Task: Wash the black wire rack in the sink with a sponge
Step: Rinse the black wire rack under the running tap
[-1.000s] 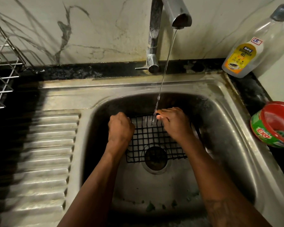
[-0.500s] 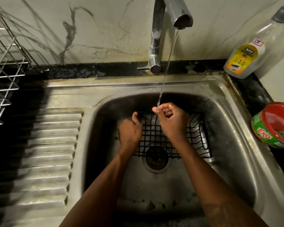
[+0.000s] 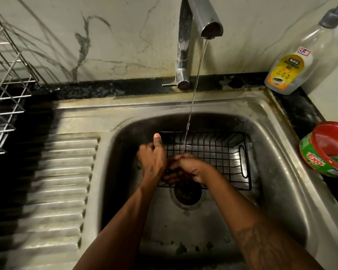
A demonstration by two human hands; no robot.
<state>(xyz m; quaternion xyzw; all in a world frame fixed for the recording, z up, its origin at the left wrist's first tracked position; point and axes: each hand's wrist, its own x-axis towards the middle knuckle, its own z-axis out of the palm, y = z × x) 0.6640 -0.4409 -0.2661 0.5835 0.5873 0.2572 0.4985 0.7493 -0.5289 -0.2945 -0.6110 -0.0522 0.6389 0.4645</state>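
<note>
**Desk:** What does the head camera give you?

**Me:** I'm looking straight down into the stainless steel sink [image 3: 183, 106]. The black wire rack [image 3: 213, 152], with a grid floor and low walls, lies flat on the basin bottom. It reaches from under both hands out to the right of them. Its near edge crosses the far part of the round drain opening [image 3: 186, 193], which sits just on the near side of the hands.

**Desk:** And the hands themselves?

**Me:** The left hand [image 3: 153, 160] is at the rack's left edge. Its thumb is straight and points away from me, and the other fingers are curled. I cannot tell whether they clasp the wire. The right hand [image 3: 189, 168] touches it from the right, over the rack's near left corner, with its fingers curled in toward the left palm. The fingertips are in shadow, so I cannot tell whether they hold anything.

**Desk:** Is water running?

**Me:** Yes. A thin stream of water [image 3: 195, 84] falls from the chrome tap [image 3: 201, 20] beyond the hands. It lands on the rack just past the right hand.

**Desk:** What is around them?

**Me:** Left of the left hand I see the ribbed steel drainboard [image 3: 57, 182]. Farther left and beyond it stands a silver wire dish drainer [image 3: 6, 94]. Well to the right of the right hand, a round red-and-green tub [image 3: 327, 151] marked EXO stands on the dark counter. Beyond that, in the back corner, is a clear pump bottle [image 3: 288, 71] with a yellow dishwash gel label.
</note>
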